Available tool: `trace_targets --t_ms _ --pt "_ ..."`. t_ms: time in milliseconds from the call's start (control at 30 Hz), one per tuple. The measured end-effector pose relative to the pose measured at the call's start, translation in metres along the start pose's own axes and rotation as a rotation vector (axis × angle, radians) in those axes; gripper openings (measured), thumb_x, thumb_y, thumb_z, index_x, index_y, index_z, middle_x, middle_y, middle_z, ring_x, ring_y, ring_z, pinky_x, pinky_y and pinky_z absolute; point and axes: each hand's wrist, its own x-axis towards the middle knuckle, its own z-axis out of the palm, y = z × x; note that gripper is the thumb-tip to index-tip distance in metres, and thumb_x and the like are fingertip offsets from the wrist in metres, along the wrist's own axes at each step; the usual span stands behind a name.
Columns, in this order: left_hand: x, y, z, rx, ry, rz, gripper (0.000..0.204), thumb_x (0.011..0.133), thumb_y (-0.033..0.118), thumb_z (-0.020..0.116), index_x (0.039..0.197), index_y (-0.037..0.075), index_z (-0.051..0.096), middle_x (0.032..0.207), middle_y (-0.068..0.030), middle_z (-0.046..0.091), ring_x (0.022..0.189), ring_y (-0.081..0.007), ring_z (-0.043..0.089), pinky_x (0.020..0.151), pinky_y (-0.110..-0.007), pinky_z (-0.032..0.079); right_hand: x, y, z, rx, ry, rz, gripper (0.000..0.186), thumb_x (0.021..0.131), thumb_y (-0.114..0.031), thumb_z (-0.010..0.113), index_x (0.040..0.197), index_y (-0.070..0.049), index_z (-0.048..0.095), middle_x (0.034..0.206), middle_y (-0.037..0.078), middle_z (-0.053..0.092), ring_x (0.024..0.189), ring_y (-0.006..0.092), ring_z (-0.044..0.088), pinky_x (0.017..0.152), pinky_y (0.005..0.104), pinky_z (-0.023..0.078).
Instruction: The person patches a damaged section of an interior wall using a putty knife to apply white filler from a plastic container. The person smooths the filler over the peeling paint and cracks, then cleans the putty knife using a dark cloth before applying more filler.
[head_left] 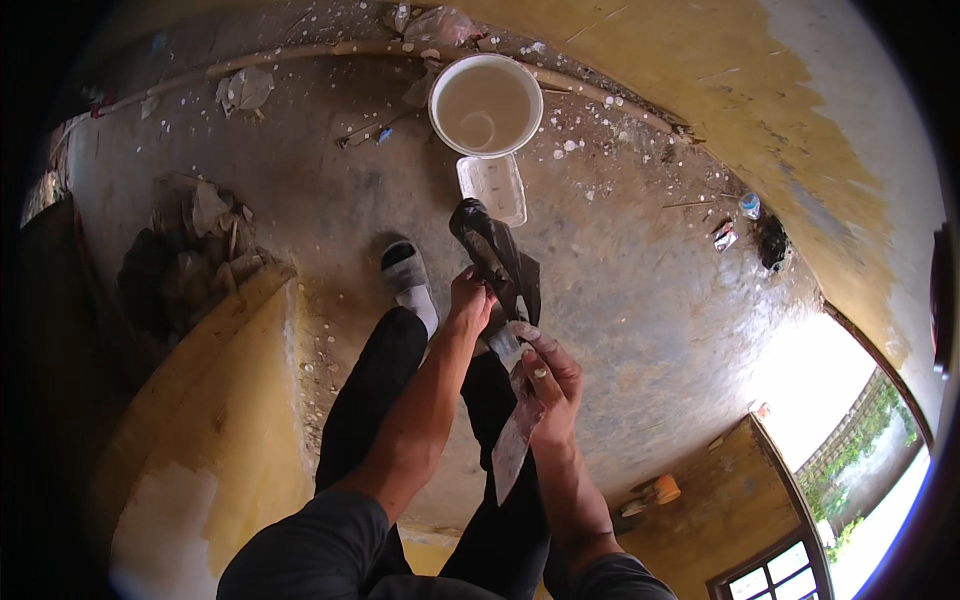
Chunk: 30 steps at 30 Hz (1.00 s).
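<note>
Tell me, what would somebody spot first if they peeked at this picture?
Probably the two hands in the middle: the left hand grips a dark, dirty tool, and the right hand holds a flat pale blade against it. Just above them on the grey spattered floor sits a white bucket of cloudy liquid, with a clear plastic tub right beside it.

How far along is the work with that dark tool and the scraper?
Done: cannot tell; the wall shows yellow paint beside bare grey patches. In hand: the left hand holds a dark, caked tool while the right hand holds a flat scraper blade against its lower end. Left: the tool looks heavily coated. A white bucket of murky liquid and a clear tub stand on the floor ahead.
</note>
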Motion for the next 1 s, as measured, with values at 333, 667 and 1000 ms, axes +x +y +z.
trace_targets --t_ms 333,667,1000 --pt "-0.018 0.011 -0.008 0.512 0.043 -0.132 0.019 0.092 0.006 0.040 0.091 0.000 0.059 0.066 -0.0034 0.053 0.053 -0.0103 0.050 0.061 -0.033 0.057 0.116 0.011 -0.020 -0.331 0.182 -0.208 0.025 0.081 0.004 0.048 0.097 0.005 0.068 0.079 0.002 0.062 0.068 0.0056 0.049 0.064 0.0195 0.039" --pt "-0.004 0.007 -0.025 0.361 0.107 -0.163 0.030 0.097 0.022 0.039 0.112 -0.003 0.049 0.098 -0.0121 0.055 0.077 -0.0250 0.060 0.082 -0.038 0.054 0.145 0.020 -0.013 -0.262 0.298 -0.177 0.021 0.084 0.006 0.047 0.094 0.008 0.064 0.087 0.012 0.065 0.063 0.0084 0.052 0.055 0.0187 0.041" --pt "0.010 0.038 -0.018 0.026 0.186 -0.178 0.036 0.096 0.034 0.042 0.119 0.008 0.051 0.115 -0.0090 0.057 0.091 -0.0304 0.063 0.088 -0.044 0.048 0.052 0.016 0.036 -0.192 0.187 -0.054 0.020 0.084 0.004 0.047 0.092 0.004 0.066 0.080 0.008 0.065 0.048 0.0027 0.040 0.043 0.0176 0.031"
